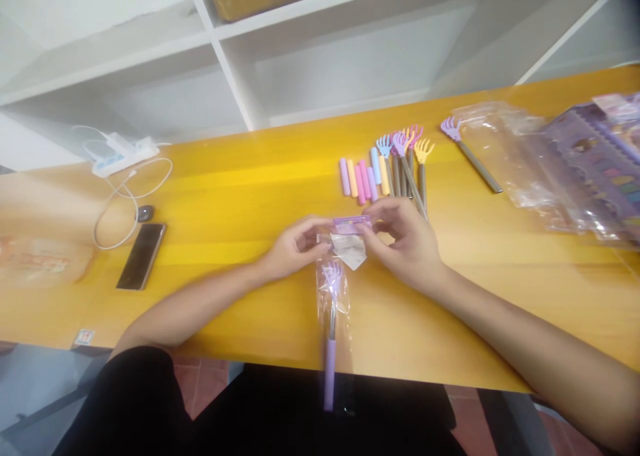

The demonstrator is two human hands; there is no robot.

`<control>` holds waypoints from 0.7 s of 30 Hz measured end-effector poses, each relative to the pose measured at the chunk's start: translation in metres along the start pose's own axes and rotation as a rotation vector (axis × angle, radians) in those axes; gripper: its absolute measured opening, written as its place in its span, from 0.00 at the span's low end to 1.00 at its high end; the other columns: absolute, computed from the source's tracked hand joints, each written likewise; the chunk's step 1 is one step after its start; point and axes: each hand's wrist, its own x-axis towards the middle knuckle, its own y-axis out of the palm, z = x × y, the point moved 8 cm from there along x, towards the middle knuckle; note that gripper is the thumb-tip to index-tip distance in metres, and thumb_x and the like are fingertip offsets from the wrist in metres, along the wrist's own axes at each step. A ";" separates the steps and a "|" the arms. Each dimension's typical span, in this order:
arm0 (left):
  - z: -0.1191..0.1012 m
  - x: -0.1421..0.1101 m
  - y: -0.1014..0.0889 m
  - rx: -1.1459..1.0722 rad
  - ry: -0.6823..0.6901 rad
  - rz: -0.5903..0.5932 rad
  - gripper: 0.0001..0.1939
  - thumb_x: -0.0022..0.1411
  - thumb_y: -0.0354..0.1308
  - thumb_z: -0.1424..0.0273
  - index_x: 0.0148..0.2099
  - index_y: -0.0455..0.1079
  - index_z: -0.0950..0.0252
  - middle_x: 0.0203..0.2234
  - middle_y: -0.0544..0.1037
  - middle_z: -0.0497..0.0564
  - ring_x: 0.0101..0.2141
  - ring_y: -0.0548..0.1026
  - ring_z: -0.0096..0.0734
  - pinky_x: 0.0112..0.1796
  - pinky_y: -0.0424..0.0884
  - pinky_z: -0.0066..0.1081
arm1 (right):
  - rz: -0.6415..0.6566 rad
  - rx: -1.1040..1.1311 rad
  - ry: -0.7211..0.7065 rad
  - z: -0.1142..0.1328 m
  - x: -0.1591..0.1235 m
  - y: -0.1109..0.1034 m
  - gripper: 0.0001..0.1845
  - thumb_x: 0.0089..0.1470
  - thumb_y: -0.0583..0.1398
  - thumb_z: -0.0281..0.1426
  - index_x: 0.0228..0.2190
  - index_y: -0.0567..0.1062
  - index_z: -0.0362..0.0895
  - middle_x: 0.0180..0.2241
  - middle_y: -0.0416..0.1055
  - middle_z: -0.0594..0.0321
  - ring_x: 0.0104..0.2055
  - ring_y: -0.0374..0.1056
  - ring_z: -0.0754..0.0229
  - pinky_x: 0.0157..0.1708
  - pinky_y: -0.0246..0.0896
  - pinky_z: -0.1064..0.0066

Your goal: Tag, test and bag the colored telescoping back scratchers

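My left hand and my right hand meet over the yellow table, both pinched on the purple header card of a clear plastic sleeve. Inside the sleeve lies a purple back scratcher with a claw head and a lilac handle that hangs past the table's near edge. A folded white flap of the packet shows between my fingers.
Beyond my hands lie several pastel handles and claw-headed scratchers, plus one apart. Empty clear bags and a purple box sit right. A phone, a small dark object and a white charger with cable sit left.
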 end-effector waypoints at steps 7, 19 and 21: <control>-0.001 -0.001 0.002 -0.039 -0.030 0.045 0.24 0.67 0.69 0.65 0.64 0.74 0.59 0.58 0.77 0.61 0.55 0.78 0.41 0.59 0.75 0.41 | -0.078 -0.108 -0.160 0.016 0.004 -0.014 0.14 0.68 0.60 0.28 0.53 0.75 0.50 0.45 0.72 0.56 0.38 0.75 0.58 0.30 0.77 0.66; 0.003 -0.002 0.006 -0.212 -0.102 0.139 0.28 0.68 0.68 0.61 0.67 0.72 0.58 0.63 0.76 0.62 0.61 0.77 0.50 0.64 0.71 0.51 | -0.035 -0.405 -0.555 0.045 -0.002 -0.005 0.26 0.64 0.65 0.22 0.60 0.77 0.55 0.46 0.79 0.57 0.45 0.77 0.54 0.45 0.76 0.58; 0.004 -0.003 0.007 -0.222 -0.112 0.153 0.27 0.68 0.68 0.61 0.67 0.73 0.57 0.64 0.76 0.61 0.61 0.77 0.50 0.64 0.70 0.51 | -0.009 -0.387 -0.583 0.046 -0.004 -0.002 0.28 0.64 0.65 0.22 0.61 0.76 0.55 0.46 0.80 0.58 0.44 0.78 0.54 0.45 0.76 0.56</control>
